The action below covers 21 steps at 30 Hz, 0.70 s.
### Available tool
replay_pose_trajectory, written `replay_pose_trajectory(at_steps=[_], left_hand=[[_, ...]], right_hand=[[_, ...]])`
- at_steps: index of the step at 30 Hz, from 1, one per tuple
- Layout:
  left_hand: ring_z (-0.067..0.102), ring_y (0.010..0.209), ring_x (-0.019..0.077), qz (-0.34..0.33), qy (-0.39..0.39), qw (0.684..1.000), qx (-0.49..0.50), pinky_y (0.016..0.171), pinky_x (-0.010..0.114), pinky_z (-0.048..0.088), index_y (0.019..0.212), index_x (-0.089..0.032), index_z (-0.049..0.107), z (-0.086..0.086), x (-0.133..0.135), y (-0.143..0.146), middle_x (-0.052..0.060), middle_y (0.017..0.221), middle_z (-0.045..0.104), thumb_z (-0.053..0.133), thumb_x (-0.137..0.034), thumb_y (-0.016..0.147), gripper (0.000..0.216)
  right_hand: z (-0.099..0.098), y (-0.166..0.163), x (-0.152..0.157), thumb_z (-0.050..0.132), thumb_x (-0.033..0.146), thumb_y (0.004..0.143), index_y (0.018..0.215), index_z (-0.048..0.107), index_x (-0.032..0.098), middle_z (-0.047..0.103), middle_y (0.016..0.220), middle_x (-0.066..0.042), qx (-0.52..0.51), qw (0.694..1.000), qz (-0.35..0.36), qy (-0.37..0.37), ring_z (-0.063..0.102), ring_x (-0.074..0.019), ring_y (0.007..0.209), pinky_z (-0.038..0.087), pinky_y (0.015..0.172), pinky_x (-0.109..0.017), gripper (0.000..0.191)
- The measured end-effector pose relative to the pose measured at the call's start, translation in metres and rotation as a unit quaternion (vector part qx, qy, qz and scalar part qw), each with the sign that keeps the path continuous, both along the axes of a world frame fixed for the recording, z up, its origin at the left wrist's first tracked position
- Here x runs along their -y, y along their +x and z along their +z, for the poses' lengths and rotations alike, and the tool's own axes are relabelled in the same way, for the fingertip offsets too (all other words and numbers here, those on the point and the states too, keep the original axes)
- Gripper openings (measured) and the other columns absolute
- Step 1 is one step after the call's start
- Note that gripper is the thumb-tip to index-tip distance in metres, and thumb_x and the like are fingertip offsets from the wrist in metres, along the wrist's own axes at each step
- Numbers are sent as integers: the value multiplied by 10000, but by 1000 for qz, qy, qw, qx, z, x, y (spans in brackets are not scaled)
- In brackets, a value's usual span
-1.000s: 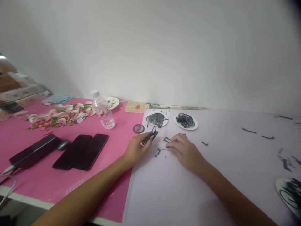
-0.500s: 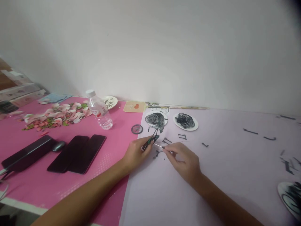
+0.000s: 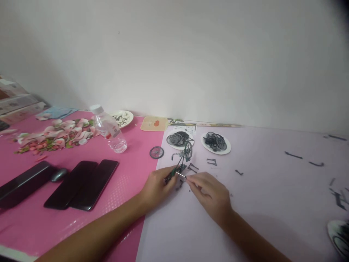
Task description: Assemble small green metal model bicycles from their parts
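Note:
My left hand (image 3: 155, 187) is closed around a miniature bicycle (image 3: 182, 167), dark green and black, with its spoked wheel pointing away from me. Pinched between the fingertips of my right hand (image 3: 211, 193) is a thin silvery rod (image 3: 180, 174) with a dark end. The rod's tip reaches the bicycle frame beside my left thumb; whether it has entered a hole I cannot tell. Just beyond the hands lie a small black frame piece (image 3: 193, 167) and another one (image 3: 211, 161). A loose spoked wheel (image 3: 156, 152) rests on the pink cover to the left.
Behind the hands stand a plate of wheels (image 3: 174, 147) and a plate of black parts (image 3: 228, 149). Several black pieces lie at right, near another plate (image 3: 331, 233). A water bottle (image 3: 110, 131), two phones (image 3: 94, 185) and artificial flowers (image 3: 65, 133) occupy the left.
The rod's tip has moved left and down onto the bicycle frame, and my right hand has come closer to my left. The bicycle's wheel now stands out more clearly. The view has shifted slightly.

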State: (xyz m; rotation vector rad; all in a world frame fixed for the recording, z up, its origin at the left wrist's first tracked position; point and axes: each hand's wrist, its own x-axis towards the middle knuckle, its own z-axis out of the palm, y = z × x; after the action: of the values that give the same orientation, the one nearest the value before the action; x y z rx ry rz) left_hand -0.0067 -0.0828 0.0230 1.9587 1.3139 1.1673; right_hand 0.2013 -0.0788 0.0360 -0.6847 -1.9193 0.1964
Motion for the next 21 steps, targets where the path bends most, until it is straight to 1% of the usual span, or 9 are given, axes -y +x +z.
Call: replay_pose_trajectory(at_steps=[4,6,8,12,14,17,19,21], left_hand=[[693,727,129,-7,-21,1000,-10,663,190,532,1227,-190,738,-1,3,0,41,937,803,562,-218,1004,285],[706,740,131,-5,-20,1000,-3,662,187,535,1225,-193,739,-1,3,0,50,975,807,564,-218,1004,284],[718,756,137,-2,-22,1000,3,664,187,541,1219,-197,743,-1,3,-1,57,1002,809,576,-229,1001,276],[718,742,147,10,-24,1000,12,651,197,545,1192,-194,755,0,2,0,66,991,811,603,-254,991,259],[707,721,145,16,-23,1000,11,637,202,539,1191,-189,759,1,3,1,71,991,813,614,-261,986,261],[656,628,115,26,-18,999,12,575,191,503,1195,-184,763,1,4,2,61,956,815,625,-268,981,268],[629,603,101,29,-17,999,16,577,186,499,1195,-179,766,0,5,3,49,930,812,627,-279,981,274],[632,627,104,33,-15,999,18,600,189,507,1190,-174,772,0,6,3,45,937,811,625,-292,982,281]], right_hand=[[0,0,2,722,-59,843,1085,710,180,755,875,-56,0,1000,3,-29,695,-168,782,603,709,-298,340],[2,0,2,721,-71,831,1092,712,175,749,865,-57,-7,999,5,-33,686,-165,754,605,682,-293,359],[3,1,2,722,-82,817,1122,711,180,751,879,-65,-16,999,4,-28,698,-176,779,614,686,-301,402],[2,2,0,725,-85,807,1168,712,204,750,905,-75,-26,999,-4,-33,699,-195,806,616,672,-323,463],[0,2,-1,722,-71,820,1157,715,217,738,887,-69,-28,999,-7,-43,679,-188,773,603,645,-324,443],[-3,1,0,714,-38,847,1141,716,236,722,882,-64,-24,999,-12,-46,655,-181,745,583,617,-321,401],[-4,0,0,714,-18,856,1128,712,237,714,882,-65,-23,999,-12,-39,649,-181,748,575,612,-318,374],[-5,-1,-1,708,-7,863,1103,713,235,707,867,-61,-21,999,-13,-33,649,-181,757,567,604,-308,341]])
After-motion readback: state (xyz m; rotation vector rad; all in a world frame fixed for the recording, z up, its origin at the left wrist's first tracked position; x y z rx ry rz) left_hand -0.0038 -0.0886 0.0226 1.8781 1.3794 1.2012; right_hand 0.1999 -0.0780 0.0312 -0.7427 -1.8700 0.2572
